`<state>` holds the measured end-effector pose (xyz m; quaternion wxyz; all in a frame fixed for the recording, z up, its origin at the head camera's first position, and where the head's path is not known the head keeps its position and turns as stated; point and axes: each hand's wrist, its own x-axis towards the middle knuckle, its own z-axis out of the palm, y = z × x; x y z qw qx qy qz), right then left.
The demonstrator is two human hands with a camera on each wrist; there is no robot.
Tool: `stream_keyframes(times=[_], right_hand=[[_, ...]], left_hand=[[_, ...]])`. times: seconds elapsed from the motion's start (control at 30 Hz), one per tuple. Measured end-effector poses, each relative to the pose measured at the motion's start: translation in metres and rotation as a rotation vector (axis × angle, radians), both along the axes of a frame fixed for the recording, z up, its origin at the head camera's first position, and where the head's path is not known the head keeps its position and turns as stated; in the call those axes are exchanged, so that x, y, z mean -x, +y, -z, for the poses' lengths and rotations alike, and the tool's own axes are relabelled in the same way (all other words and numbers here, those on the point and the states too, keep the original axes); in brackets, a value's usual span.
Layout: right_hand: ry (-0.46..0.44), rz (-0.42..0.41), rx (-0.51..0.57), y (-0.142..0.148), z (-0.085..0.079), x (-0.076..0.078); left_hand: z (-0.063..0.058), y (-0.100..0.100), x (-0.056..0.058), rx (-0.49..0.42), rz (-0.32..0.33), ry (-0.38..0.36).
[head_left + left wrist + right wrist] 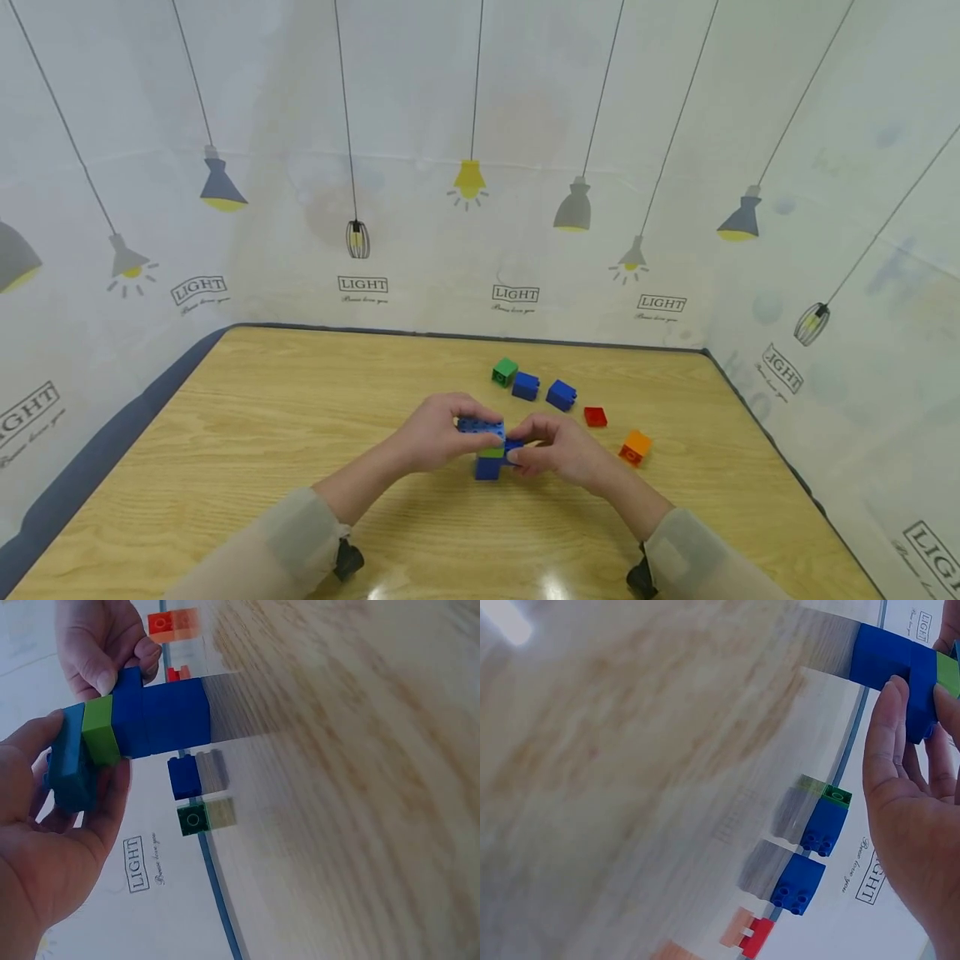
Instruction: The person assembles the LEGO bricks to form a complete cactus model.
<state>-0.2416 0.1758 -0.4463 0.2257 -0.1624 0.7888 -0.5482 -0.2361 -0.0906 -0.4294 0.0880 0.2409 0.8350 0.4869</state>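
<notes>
A small stack of toy building bricks stands on the table between the two hands. Topping it is a light blue studded brick [480,427], which my left hand [437,435] grips by its sides. Beneath that comes a lime green brick [100,729], then dark blue bricks, the lowest blue brick [487,468] at the tabletop. One dark blue brick [921,705] juts out of the stack toward the right under the green one. My right hand [561,450] pinches this jutting brick between thumb and fingers, and partly covers it in the head view.
Behind the hands lie a green brick [505,372] and two blue bricks, one blue brick [526,385] close beside the green. Farther right are a flat red brick [596,416] and an orange brick [636,447]. A lamp-printed curtain [420,250] borders the wooden table [300,392].
</notes>
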Motion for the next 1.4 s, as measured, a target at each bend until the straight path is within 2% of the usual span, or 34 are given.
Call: stream_keyframes(times=[0.57, 1.4], right_hand=[[0.008, 0.01, -0.004, -0.0005, 0.0006, -0.0007], [0.02, 0.018, -0.009, -0.0005, 0.002, -0.0006]], left_hand=[[0.0009, 0.0007, 0.0051, -0.007, 0.016, -0.04], [-0.0012, 0.0009, 0.009, 0.01, 0.048, -0.035]])
